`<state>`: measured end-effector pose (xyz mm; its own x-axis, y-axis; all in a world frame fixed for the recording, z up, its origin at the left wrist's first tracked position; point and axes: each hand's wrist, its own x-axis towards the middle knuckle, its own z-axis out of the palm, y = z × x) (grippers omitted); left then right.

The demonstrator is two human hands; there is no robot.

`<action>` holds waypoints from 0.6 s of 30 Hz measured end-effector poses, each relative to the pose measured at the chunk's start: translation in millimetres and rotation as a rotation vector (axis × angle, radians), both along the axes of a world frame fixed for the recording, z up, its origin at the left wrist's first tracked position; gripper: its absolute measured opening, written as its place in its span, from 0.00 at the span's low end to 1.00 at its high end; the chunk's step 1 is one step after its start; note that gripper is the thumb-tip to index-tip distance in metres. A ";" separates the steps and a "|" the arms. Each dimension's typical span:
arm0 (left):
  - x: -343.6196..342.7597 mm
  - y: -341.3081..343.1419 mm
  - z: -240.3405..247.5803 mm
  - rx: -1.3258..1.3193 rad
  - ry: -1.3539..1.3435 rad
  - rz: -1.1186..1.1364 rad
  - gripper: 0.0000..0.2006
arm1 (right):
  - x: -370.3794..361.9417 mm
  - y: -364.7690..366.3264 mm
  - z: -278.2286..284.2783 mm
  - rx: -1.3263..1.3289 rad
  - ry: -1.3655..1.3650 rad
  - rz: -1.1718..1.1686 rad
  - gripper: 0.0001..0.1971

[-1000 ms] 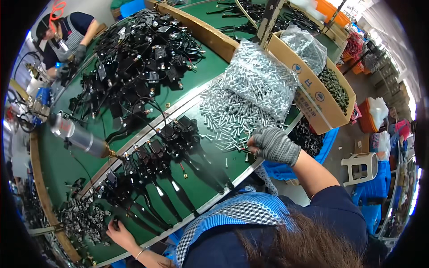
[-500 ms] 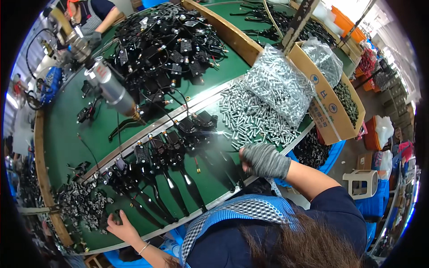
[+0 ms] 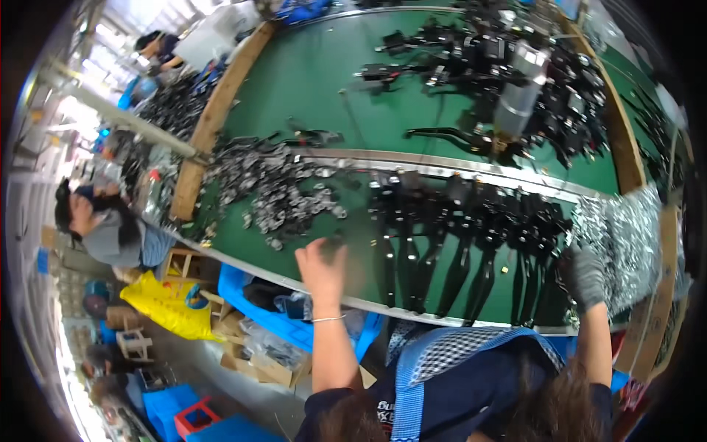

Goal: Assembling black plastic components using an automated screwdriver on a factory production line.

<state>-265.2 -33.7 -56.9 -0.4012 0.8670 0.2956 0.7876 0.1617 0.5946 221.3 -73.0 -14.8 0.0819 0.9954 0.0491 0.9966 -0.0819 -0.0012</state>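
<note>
Row of black lever assemblies (image 3: 456, 272) lies side by side on the green table (image 3: 294, 81), handles toward the person, bulky ends away; use the row as landmark. Bare left hand (image 3: 322, 269), bracelet at wrist, just off the row's left end: thumb and fingers stand apart, tips blurred, can't tell if a small part sits between them. Right hand (image 3: 583, 276), grey glove, at the row's right end, fingers curled near the last levers; blur and overlap, can't tell if it grips one. Pile of small metal parts (image 3: 283, 191) left of the row, just beyond the left hand. Clear bag of silvery screws (image 3: 626, 243) right of the row, next to the glove; cardboard box (image 3: 655, 295) further right. Metal strip (image 3: 412, 158) runs along behind the row. Beyond that: loose black lever (image 3: 449, 132), silver power driver (image 3: 519, 92) tilted, tip down, and big heap of black assemblies (image 3: 578, 99). Wooden boards (image 3: 228, 88) edge the table left and right of the row. Below the row's left end, off the table: blue crate (image 3: 254, 309), then yellow bag (image 3: 169, 306) further left. Seated co-worker (image 3: 114, 236) far left of the row.
</note>
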 end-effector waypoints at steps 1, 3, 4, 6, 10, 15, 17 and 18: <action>-3.3 -2.7 -0.7 -0.004 0.012 0.011 0.20 | -8.3 6.1 11.3 -0.169 -0.053 -0.070 0.06; -10.3 -10.5 2.3 -0.031 0.044 0.045 0.20 | -13.5 15.5 9.6 -0.147 -0.052 -0.030 0.06; -10.9 -11.9 5.6 -0.030 0.047 0.055 0.20 | -11.1 16.2 8.6 -0.146 -0.049 -0.020 0.06; -8.6 -12.0 13.1 -0.113 0.007 0.065 0.17 | -4.7 13.6 10.6 0.052 0.192 -0.084 0.06; 7.1 -5.9 21.1 0.050 -0.080 0.035 0.13 | -20.7 -2.8 38.6 0.205 0.582 -0.079 0.03; 84.4 -15.3 77.8 0.056 -0.063 -0.465 0.14 | -107.1 17.0 84.0 0.102 0.823 0.204 0.06; 115.6 -11.8 87.4 0.017 -0.066 -0.690 0.12 | -130.5 27.1 80.0 0.117 0.779 0.410 0.05; 129.6 -7.4 88.0 0.081 -0.052 -0.771 0.12 | -139.3 29.5 83.8 0.128 0.750 0.478 0.07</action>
